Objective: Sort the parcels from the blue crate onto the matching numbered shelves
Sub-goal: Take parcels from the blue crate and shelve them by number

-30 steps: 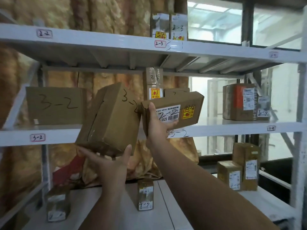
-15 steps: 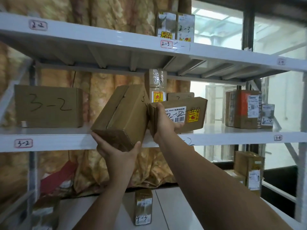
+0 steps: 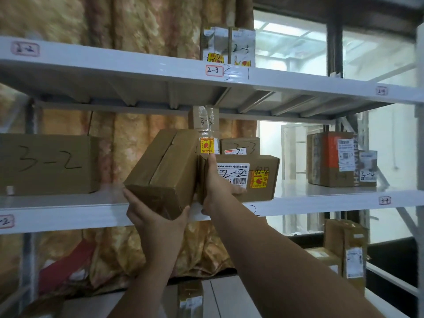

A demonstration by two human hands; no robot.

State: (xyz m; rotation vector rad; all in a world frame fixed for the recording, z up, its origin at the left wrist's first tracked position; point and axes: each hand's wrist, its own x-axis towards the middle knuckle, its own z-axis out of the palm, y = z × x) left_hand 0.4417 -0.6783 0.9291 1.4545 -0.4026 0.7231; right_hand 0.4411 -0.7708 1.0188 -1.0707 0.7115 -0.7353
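Observation:
My left hand (image 3: 151, 216) grips a plain brown cardboard box (image 3: 165, 166) from below, tilted, its far end resting on the middle white shelf (image 3: 68, 212). Right beside it, my right hand (image 3: 218, 187) grips the left end of a smaller brown parcel (image 3: 250, 175) with a white barcode label, a yellow sticker and "3-2" handwritten on it; this parcel sits on the same shelf. The two boxes touch side by side. A large brown box marked 3-2 (image 3: 46, 164) stands at the left of that shelf, above a "3-2" tag (image 3: 5, 221).
Parcels marked 3-3 (image 3: 239, 146) stand behind the held ones. Further right on the same shelf sit an orange-labelled box (image 3: 330, 157) and a small parcel (image 3: 367, 168). The upper shelf (image 3: 137, 65) holds two 2-3 parcels (image 3: 229, 47). More boxes (image 3: 344, 249) lie on the lower level.
Both hands moved the two boxes up and forward onto the middle shelf. The left box went from hanging tilted below the shelf edge to resting on it; the camera moved closer.

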